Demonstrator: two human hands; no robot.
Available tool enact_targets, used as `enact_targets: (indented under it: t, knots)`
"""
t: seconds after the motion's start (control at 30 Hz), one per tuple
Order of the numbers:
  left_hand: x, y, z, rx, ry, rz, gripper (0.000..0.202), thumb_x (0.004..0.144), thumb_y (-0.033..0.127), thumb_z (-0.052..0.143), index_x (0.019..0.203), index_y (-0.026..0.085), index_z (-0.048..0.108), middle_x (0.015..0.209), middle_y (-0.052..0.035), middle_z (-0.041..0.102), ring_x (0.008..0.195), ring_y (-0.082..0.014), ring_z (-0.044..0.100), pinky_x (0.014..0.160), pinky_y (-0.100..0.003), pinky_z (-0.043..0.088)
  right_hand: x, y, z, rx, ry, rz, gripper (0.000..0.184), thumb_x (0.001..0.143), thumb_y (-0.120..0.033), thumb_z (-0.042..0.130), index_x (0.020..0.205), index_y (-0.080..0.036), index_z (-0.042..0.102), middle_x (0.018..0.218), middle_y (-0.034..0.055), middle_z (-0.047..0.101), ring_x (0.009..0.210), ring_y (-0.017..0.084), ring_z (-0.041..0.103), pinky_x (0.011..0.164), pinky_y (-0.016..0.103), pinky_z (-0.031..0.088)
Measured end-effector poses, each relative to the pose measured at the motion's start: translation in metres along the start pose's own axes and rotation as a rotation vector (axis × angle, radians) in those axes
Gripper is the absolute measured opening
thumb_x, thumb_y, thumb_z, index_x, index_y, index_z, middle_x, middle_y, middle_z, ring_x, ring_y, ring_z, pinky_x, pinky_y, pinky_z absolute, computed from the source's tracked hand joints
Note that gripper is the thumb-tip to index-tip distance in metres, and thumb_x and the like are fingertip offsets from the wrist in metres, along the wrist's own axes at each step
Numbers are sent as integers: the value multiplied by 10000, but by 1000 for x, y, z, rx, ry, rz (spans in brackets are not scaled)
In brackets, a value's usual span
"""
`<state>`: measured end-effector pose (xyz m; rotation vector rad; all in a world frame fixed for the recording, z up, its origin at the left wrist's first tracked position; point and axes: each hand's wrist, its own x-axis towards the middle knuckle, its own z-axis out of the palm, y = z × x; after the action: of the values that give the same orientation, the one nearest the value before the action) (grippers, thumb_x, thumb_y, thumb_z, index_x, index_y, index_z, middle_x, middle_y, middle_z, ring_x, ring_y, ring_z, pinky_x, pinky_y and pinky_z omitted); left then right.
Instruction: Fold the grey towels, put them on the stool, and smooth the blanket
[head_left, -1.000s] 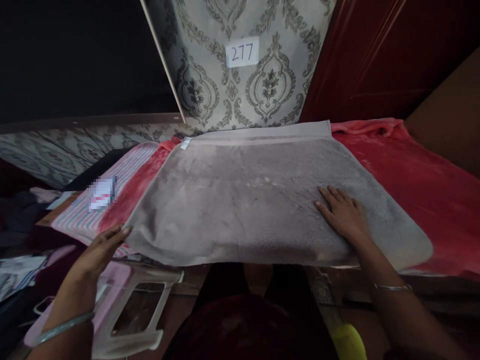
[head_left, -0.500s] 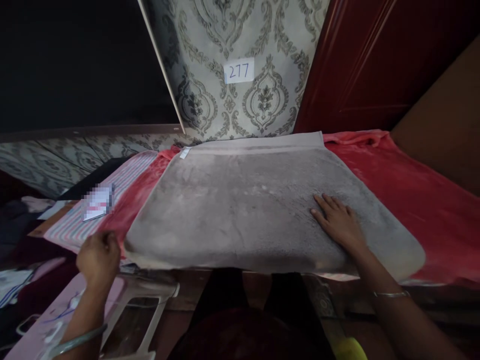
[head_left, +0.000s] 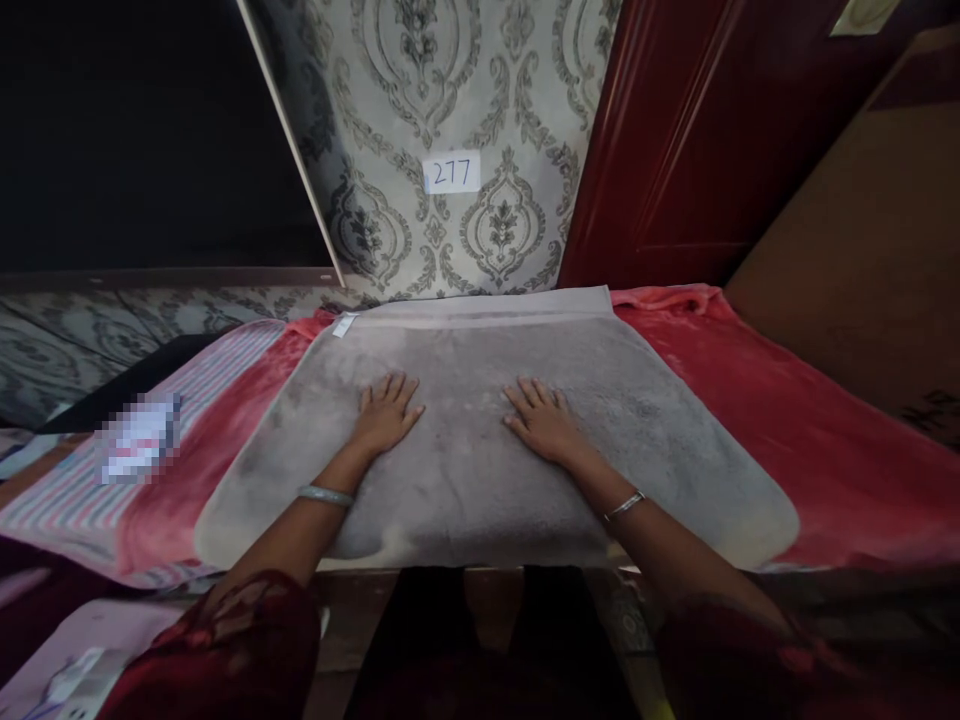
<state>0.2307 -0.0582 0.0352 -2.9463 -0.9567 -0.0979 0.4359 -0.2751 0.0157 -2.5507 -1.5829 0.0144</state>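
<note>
1. Head view: the grey cloth (head_left: 465,480) is spread almost flat in front of the person, over the red cloth (head_left: 757,430), which shows at both sides of it. The striped cloth (head_left: 225,390) lies further to the left.

2. The left hand (head_left: 387,412) rests palm down on the grey cloth, with fingers spread. It grips nothing.

3. The right hand (head_left: 543,418) rests in the same manner, a little apart from the left one. It is also open and has no fold between the fingers.

4. The surface looks brushed and plush, so I judge that the cloth is soft and will bend easily. It is probably not fragile. For its area it may be rather light, but the thickness I cannot tell.

5. The pile may slide or wrinkle under a palm, therefore a gentle, wide pressure would suit it better than a push with the fingertips.

6. For taking hold, the rounded near corners seem the best places, pinched between thumb and fingers. The pale strip (head_left: 495,305) on the far edge looks smoother, and the small white label (head_left: 344,325) should not be pulled.
</note>
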Motion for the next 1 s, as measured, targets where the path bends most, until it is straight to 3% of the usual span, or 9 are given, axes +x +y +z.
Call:
enact_targets:
  t: [0.1, 0.2, 0.27, 0.33, 0.43, 0.53, 0.67, 0.87, 1.0]
  knots:
    - [-1, -3, 5, 18, 19, 18, 623, 1039, 488, 310, 1608, 234, 325, 1682, -113, 264, 1563, -329, 199, 1230, -614, 179, -1, 22, 2, -9, 3, -19, 632, 1043, -553, 305, 1624, -306, 292, 1698, 48, 189, 1558, 301, 169, 1229, 580, 202]
    - [1, -20, 1, 15, -9, 34, 626, 1033, 483, 316, 1609, 238, 321, 1683, -102, 266, 1558, -321, 220, 1233, -600, 187, -11, 75, -5, -52, 7, 115, 634, 1040, -548, 288, 1616, -285, 318, 1687, 58, 233, 1549, 308, 200, 1220, 604, 213]
    - [0, -46, -4, 23, -43, -7, 635, 1026, 478, 323, 1609, 227, 323, 1682, -107, 265, 1555, -324, 226, 1237, -597, 179, -25, 122, -11, -81, 8, 295, 646, 1034, -546, 276, 1617, -270, 314, 1687, 63, 229, 1548, 320, 198, 1208, 631, 226]
    - [-4, -79, -8, 37, -62, -145, 648, 1019, 482, 321, 1607, 210, 326, 1683, -124, 257, 1557, -350, 204, 1229, -634, 156, -44, 166, -16, -85, 16, 449, 676, 1026, -570, 249, 1628, -265, 284, 1695, 59, 204, 1549, 326, 191, 1203, 641, 240]
    - [-15, -124, -12, 2, -46, -307, 669, 1023, 474, 274, 1613, 160, 296, 1695, -142, 212, 1563, -362, 169, 1218, -646, 187, -66, 209, -17, -42, 8, 584, 707, 1014, -613, 200, 1635, -281, 260, 1705, 39, 165, 1543, 336, 210, 1184, 645, 293]
    - [-24, -141, -11, -13, -9, -404, 693, 1023, 477, 241, 1607, 108, 294, 1690, -172, 217, 1556, -385, 177, 1194, -663, 237, -74, 220, -12, -30, 47, 590, 717, 1008, -632, 181, 1629, -288, 280, 1703, 34, 179, 1531, 342, 244, 1178, 636, 321]
    - [-25, -135, -7, 10, 33, -427, 716, 1016, 500, 239, 1594, 84, 324, 1665, -213, 264, 1544, -390, 218, 1183, -645, 278, -73, 218, -5, -6, 79, 579, 739, 999, -650, 169, 1622, -277, 301, 1702, 32, 184, 1532, 353, 235, 1176, 652, 316]
    - [-25, -132, -18, -5, -70, -437, 728, 1016, 535, 257, 1617, 124, 273, 1683, -199, 218, 1554, -371, 198, 1198, -624, 250, -68, 218, -7, 22, 73, 581, 734, 987, -616, 189, 1606, -252, 341, 1692, 60, 220, 1524, 369, 254, 1160, 689, 317]
    - [-38, -133, -28, -45, -128, -439, 716, 996, 536, 312, 1608, 166, 314, 1672, -192, 257, 1528, -403, 257, 1143, -636, 338, -76, 213, -12, 21, -11, 583, 737, 977, -601, 205, 1594, -232, 366, 1675, 103, 262, 1504, 391, 294, 1131, 709, 342]
